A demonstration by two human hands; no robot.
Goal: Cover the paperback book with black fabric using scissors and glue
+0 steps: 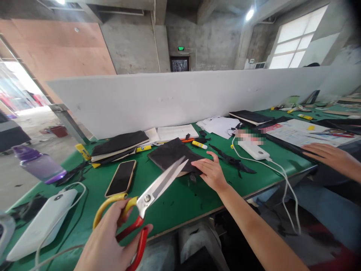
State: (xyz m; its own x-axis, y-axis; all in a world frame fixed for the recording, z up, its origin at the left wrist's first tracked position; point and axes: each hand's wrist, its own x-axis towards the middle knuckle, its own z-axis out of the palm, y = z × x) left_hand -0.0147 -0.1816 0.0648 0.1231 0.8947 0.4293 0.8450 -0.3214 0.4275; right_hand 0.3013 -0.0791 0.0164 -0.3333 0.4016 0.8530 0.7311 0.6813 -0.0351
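My left hand [109, 233] grips a pair of scissors [149, 195] with yellow and red handles. Their blades are slightly apart and point up and right, the tips in front of a black-covered book [173, 154]. Pale page edges show along the book's lower side. My right hand [210, 171] has its fingers closed at the book's right edge; one finger sticks up. The thumb of this hand is hidden. A dark scrap [192, 177] hangs by the near edge of the book.
Around lie a phone [121, 178], two power banks [46, 222] [254, 148] with white cables, a glue stick [199, 144], black strips [232, 160], another black-covered book [121, 145] and a purple bottle [39, 163]. A co-worker's hand [332, 156] rests at right. A white partition [180, 98] stands behind.
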